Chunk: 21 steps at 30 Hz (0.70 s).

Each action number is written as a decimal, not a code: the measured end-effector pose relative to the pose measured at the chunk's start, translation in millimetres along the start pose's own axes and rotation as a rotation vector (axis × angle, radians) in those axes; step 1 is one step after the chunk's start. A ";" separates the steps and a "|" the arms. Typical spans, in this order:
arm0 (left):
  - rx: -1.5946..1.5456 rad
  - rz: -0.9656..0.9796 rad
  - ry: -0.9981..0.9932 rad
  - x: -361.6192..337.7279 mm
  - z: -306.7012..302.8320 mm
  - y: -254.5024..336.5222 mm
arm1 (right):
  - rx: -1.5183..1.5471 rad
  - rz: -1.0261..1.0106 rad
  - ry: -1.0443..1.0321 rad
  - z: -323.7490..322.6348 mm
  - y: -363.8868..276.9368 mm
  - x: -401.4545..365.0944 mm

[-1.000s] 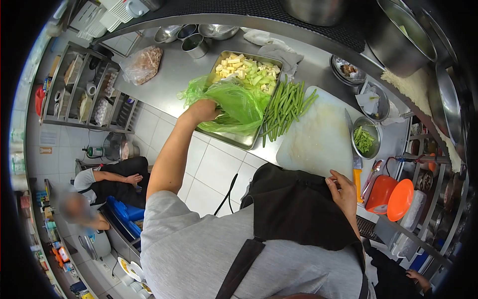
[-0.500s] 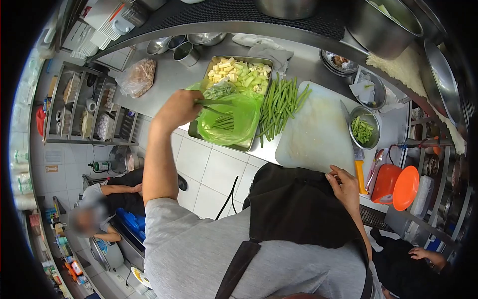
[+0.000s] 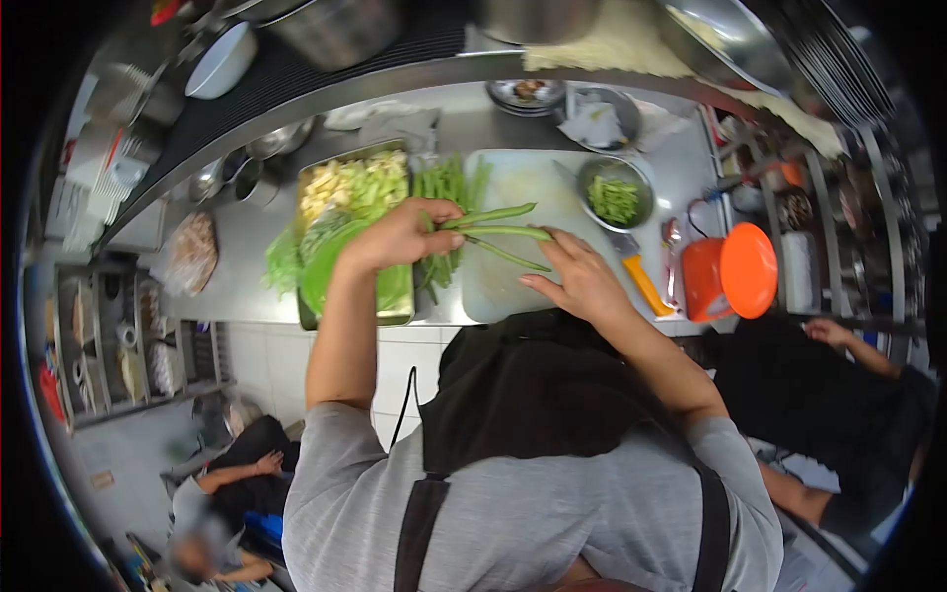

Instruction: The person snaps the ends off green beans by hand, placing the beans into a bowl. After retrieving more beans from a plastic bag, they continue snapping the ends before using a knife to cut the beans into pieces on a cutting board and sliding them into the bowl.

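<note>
Right now, from where I stand, the person's left hand (image 3: 409, 237) is closed around a few long green beans (image 3: 498, 213), fingers and thumb pinching them near one end so that the other ends fan out toward the right. The right hand (image 3: 590, 279) is open, thumb apart from the fingers, with its fingertips right at the loose ends; whether they touch, I can't tell. The beans in hand are above the white cutting board (image 3: 493, 296), which lies on the metal surface (image 3: 237, 222). Just left of the board sits a loose pile of whole beans (image 3: 442, 183), partly behind the left wrist and hand. Beside that pile stands a metal tray (image 3: 395, 320) with pale cubes (image 3: 330, 187) and light green chunks (image 3: 383, 183) at its far end and a bright green plastic bag (image 3: 330, 266) at its near end. To the right, a steel bowl (image 3: 644, 212) holds short cut beans (image 3: 614, 200), and near it lies a yellow handle (image 3: 646, 286), with an orange container (image 3: 700, 281) farther right.
</note>
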State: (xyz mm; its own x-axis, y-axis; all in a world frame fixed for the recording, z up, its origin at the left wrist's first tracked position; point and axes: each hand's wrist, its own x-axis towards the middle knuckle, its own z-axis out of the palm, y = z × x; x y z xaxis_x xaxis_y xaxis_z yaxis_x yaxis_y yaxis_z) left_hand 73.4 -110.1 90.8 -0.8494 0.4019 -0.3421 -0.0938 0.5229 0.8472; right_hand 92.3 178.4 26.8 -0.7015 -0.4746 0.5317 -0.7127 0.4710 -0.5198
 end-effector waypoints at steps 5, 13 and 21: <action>-0.433 -0.125 -0.108 108.8 89.6 -72.9 | 0.430 0.858 -0.390 5.8 49.5 -62.0; 0.529 0.101 0.276 119.5 147.5 -81.1 | 0.444 1.049 -0.173 -1.0 64.5 -101.9; -0.473 -0.045 0.211 99.5 159.5 -27.2 | 0.618 0.924 -0.063 13.9 38.7 -61.7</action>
State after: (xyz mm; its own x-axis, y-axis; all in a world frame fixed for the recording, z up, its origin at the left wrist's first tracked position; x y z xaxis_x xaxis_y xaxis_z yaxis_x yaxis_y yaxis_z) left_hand 74.3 35.6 -31.1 -0.9206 0.2012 -0.3347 -0.3161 0.1193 0.9412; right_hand 108.0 215.6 -35.4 -0.9499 -0.1776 -0.2572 0.2165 0.2196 -0.9513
